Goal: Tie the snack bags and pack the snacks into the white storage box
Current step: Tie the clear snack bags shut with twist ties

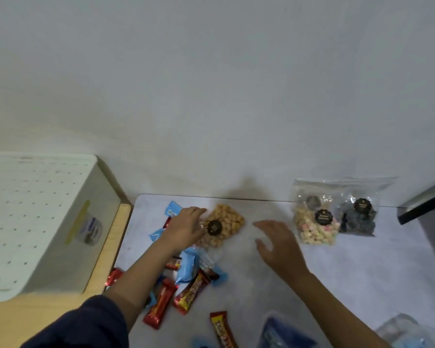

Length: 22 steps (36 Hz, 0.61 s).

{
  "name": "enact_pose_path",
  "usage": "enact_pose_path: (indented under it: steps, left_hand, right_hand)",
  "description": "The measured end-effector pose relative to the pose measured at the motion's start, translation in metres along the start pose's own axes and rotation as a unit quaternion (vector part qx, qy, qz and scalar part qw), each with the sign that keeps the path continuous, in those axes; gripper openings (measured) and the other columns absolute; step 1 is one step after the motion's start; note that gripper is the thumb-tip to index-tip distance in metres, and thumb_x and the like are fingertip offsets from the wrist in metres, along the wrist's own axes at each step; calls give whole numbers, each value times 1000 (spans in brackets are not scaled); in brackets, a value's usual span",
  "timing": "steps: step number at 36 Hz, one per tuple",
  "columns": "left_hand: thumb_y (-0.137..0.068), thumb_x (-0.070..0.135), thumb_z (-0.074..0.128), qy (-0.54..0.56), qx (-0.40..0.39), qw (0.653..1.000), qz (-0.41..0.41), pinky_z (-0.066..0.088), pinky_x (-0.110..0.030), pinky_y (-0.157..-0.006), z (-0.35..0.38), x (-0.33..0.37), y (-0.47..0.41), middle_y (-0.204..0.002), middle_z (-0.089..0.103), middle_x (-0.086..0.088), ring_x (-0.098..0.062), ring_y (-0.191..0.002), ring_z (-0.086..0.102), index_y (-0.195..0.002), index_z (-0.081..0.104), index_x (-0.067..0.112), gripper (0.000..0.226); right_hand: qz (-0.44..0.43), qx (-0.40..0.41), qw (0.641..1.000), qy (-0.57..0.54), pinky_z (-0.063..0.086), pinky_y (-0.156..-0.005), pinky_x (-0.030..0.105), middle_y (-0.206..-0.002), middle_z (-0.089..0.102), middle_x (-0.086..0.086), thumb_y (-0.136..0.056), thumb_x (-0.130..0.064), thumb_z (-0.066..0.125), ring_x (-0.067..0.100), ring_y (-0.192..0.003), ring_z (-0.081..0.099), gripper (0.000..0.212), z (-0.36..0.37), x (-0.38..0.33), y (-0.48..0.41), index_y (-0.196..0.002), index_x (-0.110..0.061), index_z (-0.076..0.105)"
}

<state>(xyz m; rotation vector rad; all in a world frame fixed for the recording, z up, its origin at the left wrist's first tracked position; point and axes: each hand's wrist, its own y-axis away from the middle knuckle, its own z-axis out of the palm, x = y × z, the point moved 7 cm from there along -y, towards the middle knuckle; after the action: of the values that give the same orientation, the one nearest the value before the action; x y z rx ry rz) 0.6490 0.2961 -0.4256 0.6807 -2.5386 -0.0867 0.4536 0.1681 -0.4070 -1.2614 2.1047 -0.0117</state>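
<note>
The white storage box (60, 222) at 9 o'clock runs off the left edge, and the label (88, 228) on its side is too smeared to read. The left hand (186, 224) covers the 9 o'clock end of the golden snack bag (226, 222) (can't tell if it's actually gripping). The right hand (276, 239) is motion-blurred. At 6 o'clock the yellow bar (222, 331) and blue packet (284, 334) get chopped by the bottom edge. The clear bag (404, 330) at 5 o'clock is mush, and the dark thing (427, 200) at 3 o'clock is cut off too.
</note>
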Motion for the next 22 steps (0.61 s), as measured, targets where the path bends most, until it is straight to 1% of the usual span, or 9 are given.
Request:
enact_pose_path:
  steps: [1, 3, 6, 9, 11, 13, 15, 18, 22]
  left_hand:
    - [-85, 34, 51, -14, -27, 1000, 3, 37, -34, -100, 2, -6, 1, -133, 49, -7, -26, -124, 44, -140, 39, 15, 59]
    - [-79, 44, 41, -38, -67, 997, 11, 40, -35, -99, 4, -11, 4, -132, 50, -8, -26, -123, 45, -142, 36, 19, 67]
    - [-88, 31, 50, -40, -104, 994, -9, 40, -38, -100, 7, -12, 6, -136, 46, -8, -27, -126, 43, -145, 30, 23, 61]
    - [-90, 26, 50, -15, -90, 996, -11, 40, -39, -102, 5, -5, 8, -137, 47, -8, -26, -125, 44, -143, 32, 25, 56]
    - [-91, 21, 50, 23, -72, 997, -2, 38, -37, -102, 6, -5, 11, -135, 50, -8, -25, -123, 46, -141, 38, 21, 51]
    - [-90, 18, 51, 59, -60, 996, 1, 36, -35, -103, 8, -9, 13, -134, 51, -8, -25, -124, 46, -140, 39, 19, 51]
    - [-90, 18, 52, 98, -42, 994, 8, 36, -31, -99, 6, -8, 14, -131, 54, -8, -23, -121, 48, -139, 42, 17, 49]
    - [-92, 19, 51, 178, -23, 984, -9, 37, -23, -90, 1, -6, 17, -125, 56, -7, -16, -112, 51, -135, 46, 16, 43]
    - [-96, 22, 45, 244, -8, 969, -41, 40, -24, -90, -6, -4, 20, -122, 56, 0, -10, -107, 50, -130, 52, 21, 35]
  right_hand:
    - [-39, -24, 999, 27, 53, -77, 32, -106, 66, -1, -75, -29, 54, 14, -99, 55, 38, 16, -13, 1, -111, -21, 63]
    - [-118, -60, 988, 85, 52, -68, 28, -106, 66, -4, -68, -28, 61, 13, -99, 52, 44, 42, -36, 2, -111, -27, 57]
    - [-189, -111, 968, 120, 49, -67, 28, -114, 64, -4, -58, -29, 70, 15, -104, 47, 54, 69, -56, 4, -111, -30, 55]
    - [-216, -136, 954, 156, 44, -70, 30, -115, 64, -3, -54, -38, 77, 19, -104, 51, 57, 87, -59, 6, -107, -30, 57]
    - [-218, -132, 954, 157, 40, -70, 30, -111, 66, -3, -55, -42, 77, 21, -99, 58, 47, 92, -57, 6, -100, -30, 67]
    - [-219, -110, 961, 130, 32, -70, 30, -107, 67, -4, -64, -35, 69, 19, -99, 54, 28, 90, -57, 5, -91, -30, 71]
    - [-216, -85, 968, 93, 30, -68, 30, -104, 69, -6, -72, -32, 59, 16, -99, 49, 19, 82, -57, 4, -86, -31, 72]
    - [-180, -56, 982, 17, 39, -69, 30, -101, 71, -7, -78, -32, 58, 14, -100, 50, 17, 70, -53, 2, -86, -26, 72]
    - [-59, -29, 988, -141, 47, -71, 30, -96, 71, -7, -82, -26, 60, 9, -95, 56, 21, 48, -41, -7, -94, -18, 74]
